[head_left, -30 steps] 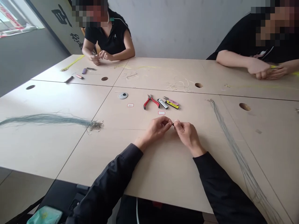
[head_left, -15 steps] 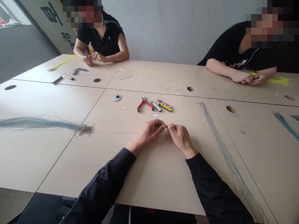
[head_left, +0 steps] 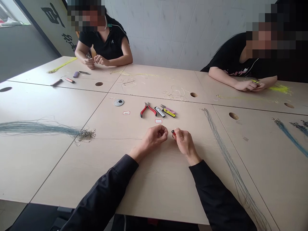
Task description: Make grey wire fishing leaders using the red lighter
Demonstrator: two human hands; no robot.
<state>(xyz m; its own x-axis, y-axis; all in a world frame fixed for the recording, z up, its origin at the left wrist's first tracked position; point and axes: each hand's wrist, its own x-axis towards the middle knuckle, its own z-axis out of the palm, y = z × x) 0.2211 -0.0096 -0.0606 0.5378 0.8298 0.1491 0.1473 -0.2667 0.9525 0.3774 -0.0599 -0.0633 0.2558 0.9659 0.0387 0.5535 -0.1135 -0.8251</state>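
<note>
Near the middle of the table (head_left: 168, 189), the hands have drawn apart since half a second ago, when their fingertips met over a small dark piece. Now the right hand (head_left: 184, 142) pinches a small red-and-black object (head_left: 173, 132) alone, while the left hand (head_left: 156, 136) is curled shut just beside it; whether it holds anything I cannot tell. Farther off lie red-handled pliers (head_left: 146, 110) and clippers (head_left: 168, 111). No containers show; grey cords (head_left: 228, 154) lie loose at right.
</note>
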